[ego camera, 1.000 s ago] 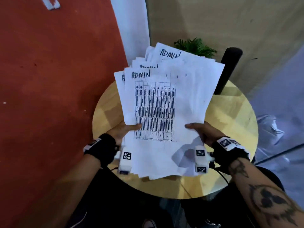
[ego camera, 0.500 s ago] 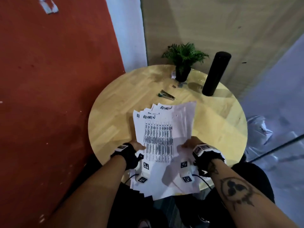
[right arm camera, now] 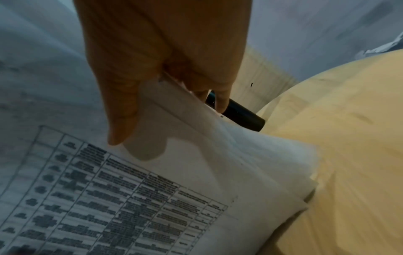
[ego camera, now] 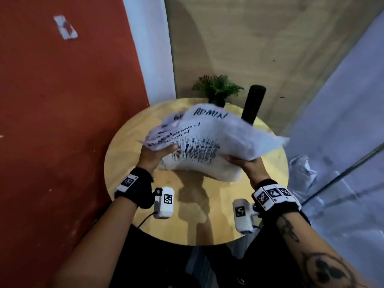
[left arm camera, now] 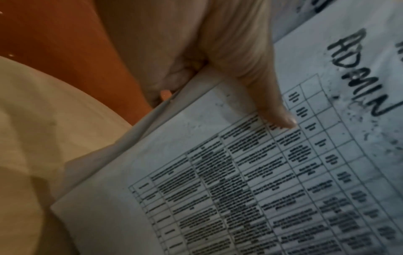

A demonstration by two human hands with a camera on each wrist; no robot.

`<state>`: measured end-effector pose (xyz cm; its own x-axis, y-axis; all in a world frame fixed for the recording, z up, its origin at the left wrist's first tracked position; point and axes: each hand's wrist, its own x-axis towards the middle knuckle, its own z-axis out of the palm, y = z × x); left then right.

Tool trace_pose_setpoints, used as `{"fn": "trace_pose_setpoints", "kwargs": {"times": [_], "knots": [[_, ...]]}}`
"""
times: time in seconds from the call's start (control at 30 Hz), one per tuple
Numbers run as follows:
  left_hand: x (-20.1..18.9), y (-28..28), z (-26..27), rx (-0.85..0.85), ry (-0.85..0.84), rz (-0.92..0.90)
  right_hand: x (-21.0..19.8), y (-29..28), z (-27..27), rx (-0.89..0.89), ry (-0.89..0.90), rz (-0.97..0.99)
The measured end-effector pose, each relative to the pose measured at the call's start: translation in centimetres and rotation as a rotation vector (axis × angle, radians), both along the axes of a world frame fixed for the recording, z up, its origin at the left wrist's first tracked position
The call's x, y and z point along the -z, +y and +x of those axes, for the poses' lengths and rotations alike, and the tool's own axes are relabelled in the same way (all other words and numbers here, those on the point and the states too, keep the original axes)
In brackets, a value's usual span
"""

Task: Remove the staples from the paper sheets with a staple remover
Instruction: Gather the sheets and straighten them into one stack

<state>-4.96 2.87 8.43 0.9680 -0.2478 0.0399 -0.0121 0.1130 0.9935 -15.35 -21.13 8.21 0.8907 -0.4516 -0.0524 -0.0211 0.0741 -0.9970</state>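
A thick stack of white paper sheets [ego camera: 224, 140], printed with tables and hand-marked "ADMIN", hangs above the round wooden table [ego camera: 145, 210]. My left hand [ego camera: 154, 153] grips the stack's left edge, thumb on top [left arm camera: 272, 110] and fingers beneath. My right hand [ego camera: 243, 162] grips the right edge [right arm camera: 196, 110] the same way. The sheets [left arm camera: 261, 172] are fanned and blurred, tilted away from me. The staple remover is hidden behind the stack; no staples show.
A small potted plant [ego camera: 218, 90] and a tall black cylinder [ego camera: 253, 104] stand at the table's far edge, just behind the papers. A red wall lies to the left and a glass panel to the right.
The stack was held up near my face, dropped low toward the table's near edge, and now sits lifted and pushed forward over the table's middle, covering the tool seen half a second ago.
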Motion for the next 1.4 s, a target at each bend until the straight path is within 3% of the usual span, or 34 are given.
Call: {"fn": "trace_pose_setpoints", "kwargs": {"times": [0.1, 0.17, 0.33, 0.47, 0.57, 0.63, 0.8, 0.93, 1.1, 1.27, 1.4], "knots": [[-0.7, 0.2, -0.6, 0.032, 0.011, -0.033, -0.5, -0.3, -0.5, -0.039, 0.007, -0.044], [-0.7, 0.1, -0.9, 0.028, 0.015, -0.057, -0.4, 0.1, -0.2, 0.041, 0.015, -0.027], [-1.4, -0.1, 1.0, -0.101, 0.032, -0.085, -2.5, 1.5, 1.7, 0.136, -0.034, 0.056], [-1.9, 1.0, 3.4, -0.064, 0.050, 0.021, -4.3, 0.2, 2.0, -0.045, -0.109, 0.110], [0.8, 2.3, 4.0, -0.022, 0.158, 0.028, -2.8, -1.1, 1.2, -0.214, -0.018, 0.075], [0.4, 2.4, 2.5, 0.016, 0.184, -0.012, -1.9, -1.6, 0.7, -0.270, 0.017, 0.089], [-1.8, 1.4, 0.5, 0.154, 0.070, -0.024, -2.5, -1.8, 1.0, -0.309, -0.002, 0.128], [-2.1, 0.5, 1.1, 0.042, 0.056, -0.056, -3.4, -0.7, 1.2, -0.208, -0.009, 0.096], [-3.6, 0.2, 0.6, 0.166, -0.003, -0.049, -4.0, -0.8, 1.0, -0.296, -0.029, 0.044], [-5.6, -0.7, 1.3, -0.093, -0.042, -0.252, -4.5, -1.2, 1.6, -0.226, -0.096, 0.065], [-6.8, -2.1, 1.1, -0.266, -0.227, -0.271, -4.4, -0.8, 1.7, -0.178, -0.077, 0.019]]}}
